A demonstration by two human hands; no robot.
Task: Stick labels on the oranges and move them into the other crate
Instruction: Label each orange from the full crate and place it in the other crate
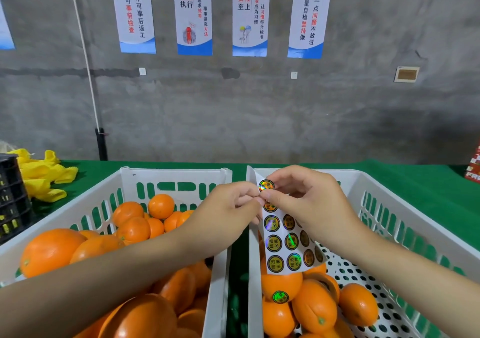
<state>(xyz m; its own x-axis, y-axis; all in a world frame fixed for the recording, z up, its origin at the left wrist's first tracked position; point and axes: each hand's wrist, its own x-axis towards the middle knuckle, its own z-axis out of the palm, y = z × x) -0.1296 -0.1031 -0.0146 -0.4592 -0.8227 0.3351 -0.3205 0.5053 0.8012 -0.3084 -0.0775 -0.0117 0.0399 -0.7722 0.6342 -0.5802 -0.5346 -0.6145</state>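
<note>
The right hand (306, 202) pinches the sticker sheet (281, 244) by its top above the right crate (376, 183), steadying it while the left hand (226, 207) pinches a label (266, 185) by its edge, seemingly to peel it.

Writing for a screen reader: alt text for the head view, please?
The left hand and right hand pinch a label sheet over two white crates. The left crate brims with oranges; the right crate holds several, one labelled.
</note>
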